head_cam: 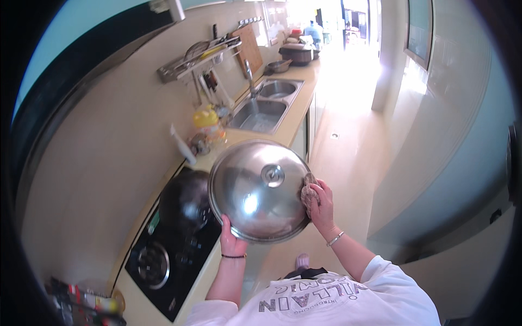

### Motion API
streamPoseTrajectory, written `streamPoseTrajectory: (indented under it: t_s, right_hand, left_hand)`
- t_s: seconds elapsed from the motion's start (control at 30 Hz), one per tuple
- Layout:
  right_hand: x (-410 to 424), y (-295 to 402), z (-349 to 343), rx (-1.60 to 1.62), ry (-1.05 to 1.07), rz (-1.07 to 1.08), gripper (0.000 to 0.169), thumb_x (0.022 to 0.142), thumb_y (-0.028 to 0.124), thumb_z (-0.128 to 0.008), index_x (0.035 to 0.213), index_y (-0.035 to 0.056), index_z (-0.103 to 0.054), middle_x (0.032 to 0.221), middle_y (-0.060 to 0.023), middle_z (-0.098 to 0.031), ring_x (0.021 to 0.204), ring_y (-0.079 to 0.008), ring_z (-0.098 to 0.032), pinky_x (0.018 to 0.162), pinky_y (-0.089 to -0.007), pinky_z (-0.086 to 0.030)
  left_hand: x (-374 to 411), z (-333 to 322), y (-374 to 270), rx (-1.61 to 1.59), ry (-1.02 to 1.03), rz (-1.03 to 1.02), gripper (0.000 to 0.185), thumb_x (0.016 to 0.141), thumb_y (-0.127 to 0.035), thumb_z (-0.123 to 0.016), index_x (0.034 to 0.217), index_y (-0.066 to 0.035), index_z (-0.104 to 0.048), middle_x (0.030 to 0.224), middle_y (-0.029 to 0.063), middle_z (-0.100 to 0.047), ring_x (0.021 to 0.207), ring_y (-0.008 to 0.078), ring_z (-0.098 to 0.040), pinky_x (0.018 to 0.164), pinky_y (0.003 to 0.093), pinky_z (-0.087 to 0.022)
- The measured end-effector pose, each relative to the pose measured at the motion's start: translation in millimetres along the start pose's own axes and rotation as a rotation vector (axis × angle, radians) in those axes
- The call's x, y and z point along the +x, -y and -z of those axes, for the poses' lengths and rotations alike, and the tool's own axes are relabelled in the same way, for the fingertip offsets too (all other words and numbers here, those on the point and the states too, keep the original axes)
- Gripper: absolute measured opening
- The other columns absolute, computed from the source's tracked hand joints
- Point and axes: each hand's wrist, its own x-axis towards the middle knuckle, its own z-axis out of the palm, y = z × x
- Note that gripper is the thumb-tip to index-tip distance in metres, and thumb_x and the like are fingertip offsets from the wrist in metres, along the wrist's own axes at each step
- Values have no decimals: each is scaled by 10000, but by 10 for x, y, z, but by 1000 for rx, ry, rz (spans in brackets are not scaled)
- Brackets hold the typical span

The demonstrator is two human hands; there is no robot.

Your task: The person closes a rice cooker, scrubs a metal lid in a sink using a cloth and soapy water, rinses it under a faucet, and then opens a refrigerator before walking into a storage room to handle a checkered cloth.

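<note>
A large round stainless-steel pan lid (244, 183) is held up in front of me, its knob side facing the camera. My left hand (232, 240) grips the lower left rim, thumb on top and the fingers hidden beneath. At the right rim, my right hand (322, 203) presses a crumpled brown cloth (310, 193) against the edge. Partly behind the lid, a dark wok (181, 199) sits on the black glass gas hob (179, 281).
Beyond the lid are a double-bowl sink (271, 130), a yellow-capped bottle (208, 120) and a white spray bottle (183, 146). A utensil rack (204, 57) hangs on the wall. A dark pot (295, 55) stands farther along the counter. Packets lie at the lower left.
</note>
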Motion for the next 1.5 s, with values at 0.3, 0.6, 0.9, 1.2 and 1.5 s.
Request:
streamPoseTrajectory:
  t_s: [0.3, 0.6, 0.9, 1.2, 1.5]
  right_hand:
    - [1305, -1999, -528, 868, -160, -1008, 396, 933, 280, -500, 1236, 37, -423, 1110, -93, -560, 977, -178, -568, 834, -307, -486]
    - [3049, -3318, -1490, 849, 357, -925, 247, 943, 197, -473, 1080, 6, -548, 933, -58, -608, 814, -121, -560, 719, -252, -475]
    - [4425, -3977, -2925, 441, 786, -545, 331, 944, 252, -425, 1130, 3, -541, 1038, -147, -623, 976, -238, -573, 861, -334, -437]
    - [5190, -5071, -4532, 145, 902, -343, 341, 912, 250, -455, 1163, 33, -531, 1062, -204, -608, 1014, -353, -568, 881, -390, -443]
    - [5162, -5763, -5585, -477, 1128, 441, 466, 789, 173, -560, 1248, 188, -477, 1372, -171, -308, 1246, -364, -310, 911, -497, -391]
  left_hand:
    - [1610, -158, 831, 40, -42, 165, 547, 908, -423, -471, 1300, -47, -410, 1307, 118, -465, 1195, 297, -438, 1028, 468, -321]
    - [2963, -131, 840, -126, -133, 55, 352, 802, -121, -511, 1106, 53, -546, 1123, 180, -592, 1071, 315, -552, 968, 469, -401]
    - [4006, -558, 1237, 22, -468, -272, 612, 548, 89, -372, 1144, 41, -506, 1101, 193, -566, 1057, 333, -539, 890, 440, -457]
    - [5618, -574, 1469, 267, -575, -526, 547, 520, 160, -337, 988, -18, -555, 903, 89, -598, 738, 205, -557, 632, 266, -442]
    - [6687, -277, 1679, 360, -783, -627, 399, 578, 158, -372, 859, -46, -568, 750, 19, -550, 675, 140, -506, 634, 241, -404]
